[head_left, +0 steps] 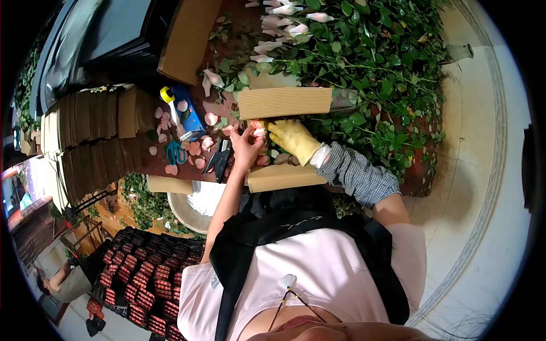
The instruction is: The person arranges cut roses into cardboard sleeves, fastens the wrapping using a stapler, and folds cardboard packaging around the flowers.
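Observation:
My bare left hand [245, 146] has its thumb and fingertips together at a pink and orange rose head [259, 129]; what they pinch is too small to tell. From the right, my right hand [294, 140], in a yellow glove, has its fingers closed round the same rose. Corrugated cardboard [284, 103] lies beyond my hands, and another piece [284, 178] lies nearer my body. A black stapler [220, 159] is beside my left wrist. Left of it are teal scissors [176, 153], loose pink petals [194, 148] and a blue tape dispenser [192, 116].
Leafy rose stems [364, 62] cover the right and far side, some with wrapped heads [276, 28]. Cardboard stacks [94, 122] stand left. A bowl [181, 213] with white scraps is below the table edge. Lower left are black-and-red bundles [139, 278] and another person [71, 281].

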Motion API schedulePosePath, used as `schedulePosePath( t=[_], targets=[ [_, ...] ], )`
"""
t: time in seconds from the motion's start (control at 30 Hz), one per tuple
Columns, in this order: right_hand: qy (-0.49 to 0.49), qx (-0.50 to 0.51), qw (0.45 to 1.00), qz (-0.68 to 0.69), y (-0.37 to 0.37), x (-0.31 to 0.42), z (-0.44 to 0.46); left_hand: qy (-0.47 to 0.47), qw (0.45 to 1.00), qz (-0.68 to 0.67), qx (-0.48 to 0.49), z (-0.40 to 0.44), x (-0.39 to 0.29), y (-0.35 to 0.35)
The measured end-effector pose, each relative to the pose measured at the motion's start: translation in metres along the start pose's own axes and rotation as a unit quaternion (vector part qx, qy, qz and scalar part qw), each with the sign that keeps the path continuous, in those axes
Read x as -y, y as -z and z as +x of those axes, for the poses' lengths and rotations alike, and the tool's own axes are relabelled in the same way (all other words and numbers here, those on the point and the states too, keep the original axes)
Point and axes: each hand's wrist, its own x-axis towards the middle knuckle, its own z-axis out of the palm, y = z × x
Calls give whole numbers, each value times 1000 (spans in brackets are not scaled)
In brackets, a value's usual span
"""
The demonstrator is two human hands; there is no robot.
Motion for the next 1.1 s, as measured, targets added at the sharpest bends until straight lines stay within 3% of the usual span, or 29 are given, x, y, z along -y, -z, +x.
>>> schedulePosePath(
  t=[0.1,0.13,0.17,0.23,0.3,0.37,0.43,0.47,0.5,0.57,0.7,0.77,0.83,0.9,0.97,1.03,1.1],
  targets=[
    [-30,-3,996,-87,-16,9,7,8,1000,-1,10,0,-2,-1],
    [-56,102,991,-69,13,20,12,8,1000,-1,11,0,-1,-1],
    [-57,102,991,-69,0,16,9,3,1000,-1,11,-1,0,-1],
    [1,-96,989,-116,-29,9,6,-5,1000,0,10,1,0,2],
    [30,-131,982,-133,-39,0,8,-12,1000,-10,20,-2,-2,6],
    [-18,68,994,-81,-37,2,13,-49,997,-41,39,-5,-6,20],
    [1,70,994,-79,-26,0,11,-21,988,-152,7,-10,-5,42],
    [10,71,995,-75,-18,1,9,-40,991,-128,-16,-12,-6,58],
    [15,73,994,-76,-11,5,6,17,983,-176,-40,-15,-1,63],
    [15,60,986,-153,1,15,3,99,984,-145,-22,-18,-26,89],
    [9,60,984,-168,-21,9,9,101,921,-325,188,-12,-38,60],
    [36,-22,999,-19,-18,3,8,25,971,-113,208,-10,-35,33],
    [51,-24,997,50,-9,-6,-7,98,973,17,206,-6,-39,25],
    [126,-53,962,235,22,2,-12,56,977,-27,203,-8,-19,20],
    [177,-109,915,347,80,25,-14,84,963,-73,244,-9,-31,33],
    [140,-234,954,127,121,35,-13,66,963,-78,249,-7,-30,34],
    [23,-93,995,-2,104,21,1,59,965,-95,236,-7,-24,30]
  ],
)
